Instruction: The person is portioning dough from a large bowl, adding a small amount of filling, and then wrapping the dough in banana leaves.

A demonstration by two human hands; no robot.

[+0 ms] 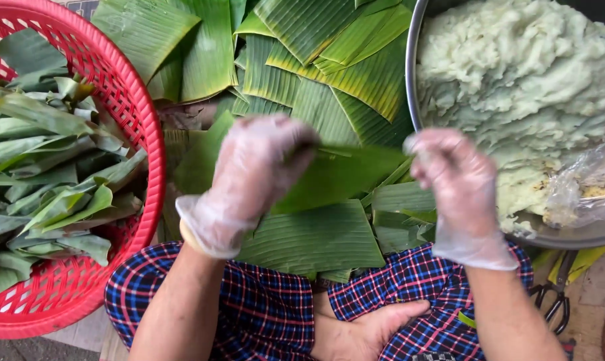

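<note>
Hands: left hand (252, 177) and right hand (459, 184) are gripping opposite ends of one leaf strip (342, 175).
Axis: lying left-right between them.

Soft even daylight, faint shadows, hands blurred (motion)

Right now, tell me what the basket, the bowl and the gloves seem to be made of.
Basket: looks like moulded red plastic, with an open lattice wall.
Bowl: probably steel, given its thin shiny grey rim.
Gloves on the left hand and right hand: thin clear plastic film, wrinkled and see-through; both hands pinch a green leaf strip.
</note>
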